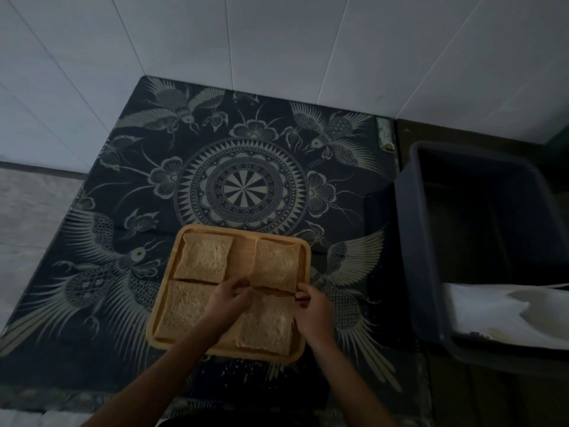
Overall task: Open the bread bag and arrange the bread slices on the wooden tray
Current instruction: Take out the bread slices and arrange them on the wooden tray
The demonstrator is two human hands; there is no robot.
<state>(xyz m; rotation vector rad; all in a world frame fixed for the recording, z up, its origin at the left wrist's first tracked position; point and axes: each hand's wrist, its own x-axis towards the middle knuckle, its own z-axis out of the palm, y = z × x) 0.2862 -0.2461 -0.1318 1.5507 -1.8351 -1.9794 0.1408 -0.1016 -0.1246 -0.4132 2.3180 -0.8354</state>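
Counter point(92, 349): cloth point(240, 167) spread over it, reaching back to the wall point(277, 41).
Tray point(308, 257): on the cloth, at its near middle.
Bread slices, four, in the tray: far left point(204, 257), far right point(275, 261), near left point(181, 309), near right point(268, 325).
Left hand point(229, 303) and right hand point(312, 309): over the tray, at the near edge of the far right slice.
Bin point(431, 257): right of the tray, well apart.
Bag point(498, 312): in the bin, at its near end.

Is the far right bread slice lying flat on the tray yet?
No. Both hands hold the slice's near edge above the tray.
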